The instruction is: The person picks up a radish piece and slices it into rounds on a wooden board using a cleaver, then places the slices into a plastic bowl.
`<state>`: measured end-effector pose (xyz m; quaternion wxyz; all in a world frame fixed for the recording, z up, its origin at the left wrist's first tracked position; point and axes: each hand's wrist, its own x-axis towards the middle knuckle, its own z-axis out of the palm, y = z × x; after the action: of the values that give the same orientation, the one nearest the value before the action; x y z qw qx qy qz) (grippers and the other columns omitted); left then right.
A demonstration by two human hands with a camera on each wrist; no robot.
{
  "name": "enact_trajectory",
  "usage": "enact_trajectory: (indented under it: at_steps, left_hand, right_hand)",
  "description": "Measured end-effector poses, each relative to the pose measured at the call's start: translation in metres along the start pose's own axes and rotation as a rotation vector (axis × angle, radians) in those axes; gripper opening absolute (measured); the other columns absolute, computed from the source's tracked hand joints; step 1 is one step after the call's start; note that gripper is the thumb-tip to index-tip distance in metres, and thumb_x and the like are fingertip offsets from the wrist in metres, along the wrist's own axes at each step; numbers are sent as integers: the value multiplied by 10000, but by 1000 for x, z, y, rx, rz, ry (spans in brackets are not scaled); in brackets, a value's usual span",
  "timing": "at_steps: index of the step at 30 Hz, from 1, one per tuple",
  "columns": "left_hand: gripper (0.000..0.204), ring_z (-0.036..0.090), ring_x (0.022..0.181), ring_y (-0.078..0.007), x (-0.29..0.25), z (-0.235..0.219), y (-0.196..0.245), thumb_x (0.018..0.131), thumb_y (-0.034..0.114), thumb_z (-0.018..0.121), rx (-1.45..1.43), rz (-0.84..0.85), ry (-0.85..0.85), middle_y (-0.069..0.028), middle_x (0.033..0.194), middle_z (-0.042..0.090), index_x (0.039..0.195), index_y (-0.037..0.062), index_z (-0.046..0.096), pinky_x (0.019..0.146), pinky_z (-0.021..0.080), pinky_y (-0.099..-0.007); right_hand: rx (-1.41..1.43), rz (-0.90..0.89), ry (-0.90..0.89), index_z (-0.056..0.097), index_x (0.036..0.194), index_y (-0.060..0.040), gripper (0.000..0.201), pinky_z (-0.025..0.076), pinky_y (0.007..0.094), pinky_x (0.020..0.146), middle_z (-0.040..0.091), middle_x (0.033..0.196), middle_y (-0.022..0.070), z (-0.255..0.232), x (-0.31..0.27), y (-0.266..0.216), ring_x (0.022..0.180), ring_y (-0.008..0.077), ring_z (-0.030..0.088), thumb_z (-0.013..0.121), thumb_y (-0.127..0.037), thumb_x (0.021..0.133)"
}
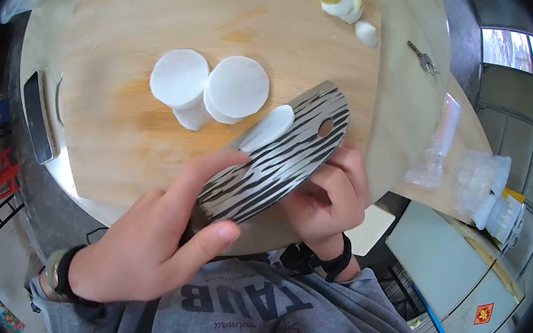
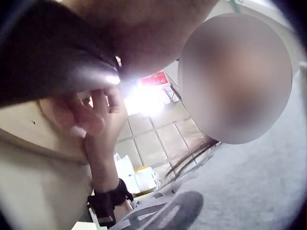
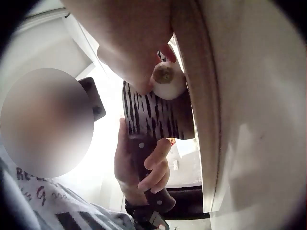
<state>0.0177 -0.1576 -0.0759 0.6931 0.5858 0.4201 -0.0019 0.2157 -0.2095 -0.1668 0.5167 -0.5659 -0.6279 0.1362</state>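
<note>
My left hand (image 1: 150, 237) grips a cleaver by its dark handle (image 3: 148, 167); the blade (image 1: 291, 151) is silver with black stripes and a hole near its far end. A thin white radish slice (image 1: 269, 129) overlaps the blade's upper edge. Below the blade, my right hand (image 1: 331, 195) has its fingers curled round a radish stub (image 3: 169, 85) with a brownish end. The blade hides that stub in the head view. Several round radish slices (image 1: 238, 86) lie in two overlapping stacks on the wooden board (image 1: 109, 27) beyond the hands.
Cut radish ends (image 1: 347, 5) lie at the board's far right corner. A key (image 1: 424, 59) and a clear plastic bag (image 1: 437, 148) are on the right. A phone (image 1: 38, 116) lies beyond the board's left edge. More plastic packaging (image 1: 483, 186) stands at the right.
</note>
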Motion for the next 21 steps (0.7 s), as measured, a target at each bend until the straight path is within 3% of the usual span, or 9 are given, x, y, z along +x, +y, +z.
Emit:
enact_trajectory:
  at_steps: [3, 6, 12, 14, 18, 21]
  left_hand:
    - [571, 550, 604, -113, 4, -9, 19, 960, 236, 461, 30, -130, -136, -77, 815, 569, 1433, 55, 197, 547, 463, -262]
    - [569, 539, 564, -101, 4, -7, 13, 972, 217, 440, 9, -83, -120, -55, 742, 555, 1458, 98, 168, 526, 459, -244]
    - [581, 500, 521, -78, -5, -3, 13, 979, 243, 451, -60, -151, -46, -25, 689, 522, 1469, 103, 171, 491, 437, -224]
    - [551, 477, 510, -66, -3, 6, 2, 980, 249, 453, -185, -86, 59, -16, 676, 512, 1457, 99, 221, 474, 410, -214]
    - [505, 438, 504, -47, -15, 9, 5, 971, 263, 463, -357, -159, 148, 14, 627, 480, 1422, 87, 318, 461, 362, -200]
    - [547, 417, 510, -33, -29, 14, -1, 929, 198, 537, -251, -97, 151, 40, 592, 456, 1420, 77, 329, 480, 348, -200]
  right_hand:
    - [-13, -13, 12, 647, 800, -51, 327, 454, 335, 611, 595, 828, 79, 0, 1, 0, 731, 272, 565, 799, -37, 511]
    - [-55, -30, 13, 632, 787, -38, 300, 455, 340, 619, 598, 828, 85, 0, 2, -2, 747, 274, 567, 786, -28, 530]
    - [-77, -42, 22, 635, 787, -30, 282, 459, 334, 637, 605, 827, 84, 0, 0, -4, 760, 265, 568, 759, 4, 537]
    - [-97, -63, 52, 641, 798, -24, 279, 476, 329, 656, 617, 845, 88, 2, 1, -5, 769, 254, 581, 758, 41, 552]
    - [-98, -100, 63, 653, 823, -16, 275, 503, 313, 671, 625, 865, 89, 3, 3, -7, 790, 240, 613, 779, 61, 590]
    - [-101, -70, 51, 658, 843, -14, 271, 505, 311, 669, 620, 877, 90, 2, 1, -9, 790, 233, 612, 776, 62, 611]
